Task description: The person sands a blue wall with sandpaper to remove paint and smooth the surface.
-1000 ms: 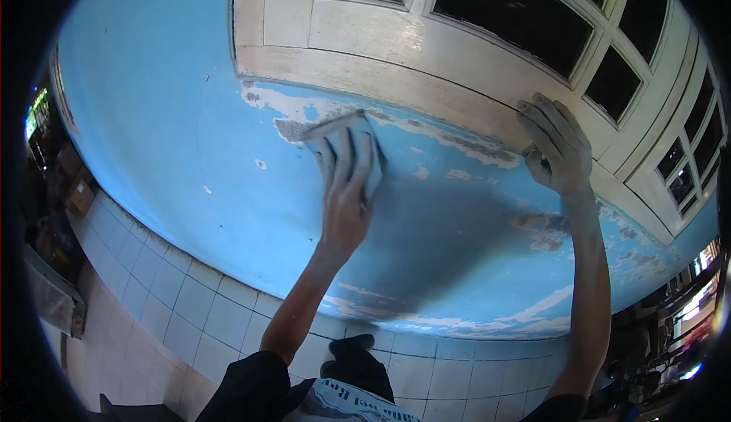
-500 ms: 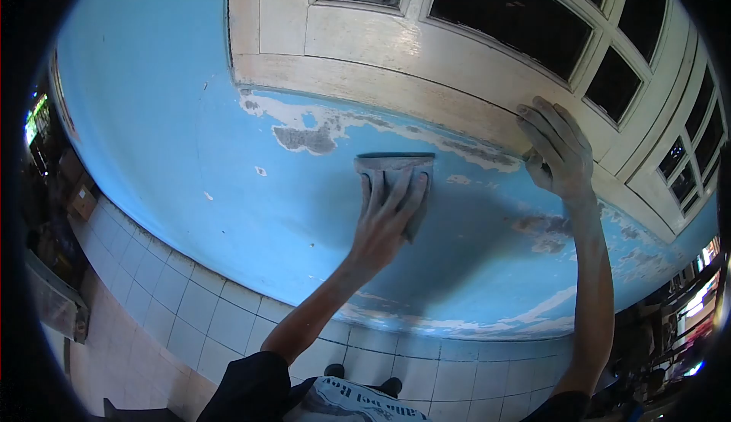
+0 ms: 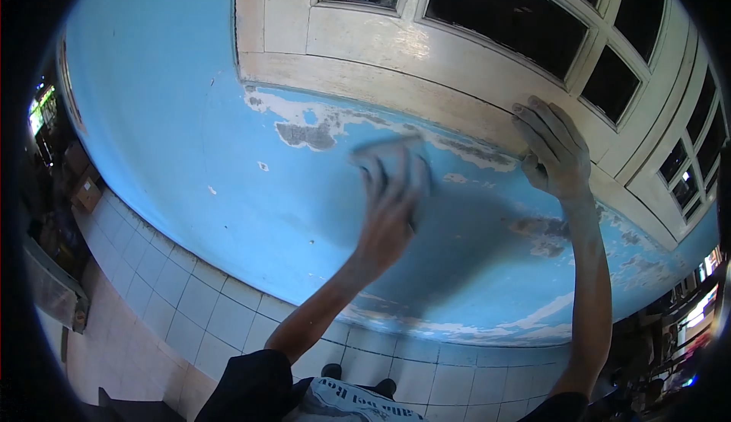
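Note:
Against the blue wall [image 3: 304,201], my left hand [image 3: 392,194] presses a grey sheet [image 3: 387,146], perhaps sandpaper; both are blurred by motion. The sheet's upper edge tilts up to the right. My right hand [image 3: 554,148] rests on the lower rail of the cream wooden window frame [image 3: 365,79], fingers extended and slightly apart, dusty, holding nothing. Just under the frame, paint has come off in a long patch [image 3: 304,134] that shows white and grey. More worn paint [image 3: 544,232] lies below my right hand.
White floor tiles [image 3: 228,300] run along the wall's foot, with my feet [image 3: 358,380] on them. A cardboard box [image 3: 87,194] and a grey object [image 3: 53,289] stand at the far left. Cluttered items [image 3: 685,323] show at the right edge.
My left hand and the grey sheet have turned, the sheet's left end now lower than its right. The right hand stays on the frame. The view has shifted slightly.

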{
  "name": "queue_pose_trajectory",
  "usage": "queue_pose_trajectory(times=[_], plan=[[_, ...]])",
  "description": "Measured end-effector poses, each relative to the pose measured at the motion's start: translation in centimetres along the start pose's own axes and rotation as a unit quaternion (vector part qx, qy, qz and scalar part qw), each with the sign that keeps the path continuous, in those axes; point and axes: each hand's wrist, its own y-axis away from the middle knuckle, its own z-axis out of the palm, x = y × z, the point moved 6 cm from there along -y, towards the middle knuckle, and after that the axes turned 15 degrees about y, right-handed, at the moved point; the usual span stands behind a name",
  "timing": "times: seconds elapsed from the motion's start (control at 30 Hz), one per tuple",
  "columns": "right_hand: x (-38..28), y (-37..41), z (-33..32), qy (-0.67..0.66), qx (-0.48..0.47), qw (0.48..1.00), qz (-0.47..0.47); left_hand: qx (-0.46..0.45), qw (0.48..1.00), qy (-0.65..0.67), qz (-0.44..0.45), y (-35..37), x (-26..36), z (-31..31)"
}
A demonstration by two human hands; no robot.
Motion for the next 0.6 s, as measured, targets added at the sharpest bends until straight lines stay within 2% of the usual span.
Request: queue_pose_trajectory(times=[0.07, 0.1, 0.17, 0.3, 0.37, 0.4, 0.5, 0.53, 0.6], plan=[[0.1, 0.0, 0.2, 0.004, -0.006, 1.0, -0.005, -0.145, 0.989, -0.023, -0.031, 1.6, -0.4, 2.0], [0.1, 0.0, 0.2, 0.002, -0.004, 1.0, -0.004, -0.145, 0.989, -0.025, -0.031, 1.0, -1.0, 1.2], [0.1, 0.0, 0.1, -0.005, -0.002, 1.0, -0.007, 0.048, 0.995, 0.072, -0.044, -1.3, -2.9, -3.2], [0.1, -0.1, 0.1, 0.002, 0.001, 1.0, -0.01, 0.014, 1.0, -0.004, 0.002, 0.2, -0.8, -0.7], [0.2, 0.3, 0.4, -0.003, 0.001, 1.0, -0.011, -0.105, 0.992, -0.043, -0.051, 2.0, 0.7, 1.7], [0.1, 0.2, 0.3, -0.003, 0.003, 1.0, -0.013, -0.103, 0.992, -0.044, -0.051, 1.5, 0.6, 1.3], [0.2, 0.1, 0.0, -0.001, -0.01, 1.0, -0.02, 0.024, 0.999, 0.024, -0.043, -2.4, 0.9, -1.8], [0.2, 0.2, 0.0, -0.005, -0.009, 1.0, -0.018, 0.023, 0.999, 0.022, -0.044, -1.9, 1.1, -0.9], [0.1, 0.3, 0.2, -0.011, -0.005, 1.0, -0.013, -0.048, 0.996, -0.03, -0.07, 0.9, 1.2, 2.7]])
